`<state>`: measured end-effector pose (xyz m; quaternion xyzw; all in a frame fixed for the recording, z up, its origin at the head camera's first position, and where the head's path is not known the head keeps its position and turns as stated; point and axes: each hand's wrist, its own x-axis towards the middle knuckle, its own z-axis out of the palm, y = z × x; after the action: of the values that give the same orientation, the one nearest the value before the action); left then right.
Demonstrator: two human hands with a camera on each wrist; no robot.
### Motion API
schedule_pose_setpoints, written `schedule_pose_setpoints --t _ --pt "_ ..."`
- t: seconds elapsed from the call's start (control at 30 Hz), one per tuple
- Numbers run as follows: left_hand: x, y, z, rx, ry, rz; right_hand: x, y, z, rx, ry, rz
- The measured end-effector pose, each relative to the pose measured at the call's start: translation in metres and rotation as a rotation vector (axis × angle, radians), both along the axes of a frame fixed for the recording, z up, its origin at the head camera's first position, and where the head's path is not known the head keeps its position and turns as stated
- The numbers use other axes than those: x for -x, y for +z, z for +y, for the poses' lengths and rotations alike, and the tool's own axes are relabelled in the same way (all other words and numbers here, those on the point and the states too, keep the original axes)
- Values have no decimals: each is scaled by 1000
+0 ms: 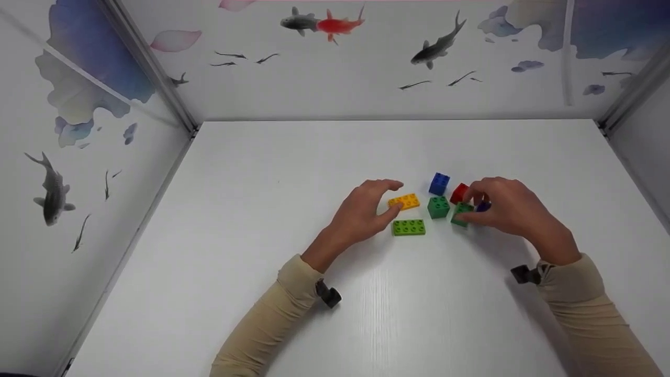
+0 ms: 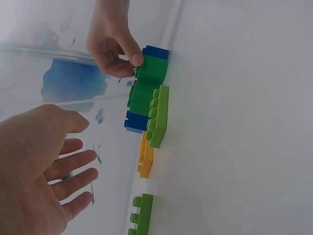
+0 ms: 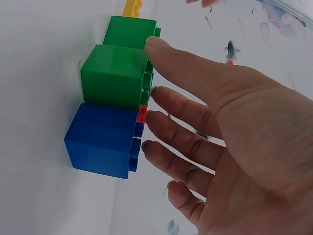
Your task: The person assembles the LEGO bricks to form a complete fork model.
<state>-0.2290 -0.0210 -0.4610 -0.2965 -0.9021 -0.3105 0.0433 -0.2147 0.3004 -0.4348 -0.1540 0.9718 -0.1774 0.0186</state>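
My left hand (image 1: 366, 209) hovers with thumb and fingers spread beside a flat yellow brick (image 1: 408, 201), holding nothing. Just in front of that brick lies a flat lime-green brick (image 1: 409, 228). My right hand (image 1: 505, 207) reaches over a green cube brick (image 1: 461, 214), its thumb right at the brick's top edge and its fingers loosely extended over the studs in the right wrist view. Under that hand sits a blue brick (image 3: 100, 139), mostly hidden in the head view. A red brick (image 1: 458, 193) is just behind the fingers. Another green brick (image 1: 438, 208) stands to the left.
Behind the green bricks stands a second blue brick (image 1: 439, 184). Another lime-green brick (image 2: 143, 215) shows at the bottom of the left wrist view. The white table (image 1: 261, 220) is bordered by panels (image 1: 366, 89) printed with fish at the back and sides.
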Motion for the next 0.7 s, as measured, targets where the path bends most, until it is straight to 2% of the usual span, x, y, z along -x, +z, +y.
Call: schedule_pose_setpoints --t 0.2,0.43,0.7 --pt "0 1 17 21 -17 -7 1 -1 0 -4 6 -8" --pt "6 -6 44 50 -59 -32 1 -4 0 22 18 19" --pt "14 -5 69 59 -48 -95 0 -4 3 38 23 38"
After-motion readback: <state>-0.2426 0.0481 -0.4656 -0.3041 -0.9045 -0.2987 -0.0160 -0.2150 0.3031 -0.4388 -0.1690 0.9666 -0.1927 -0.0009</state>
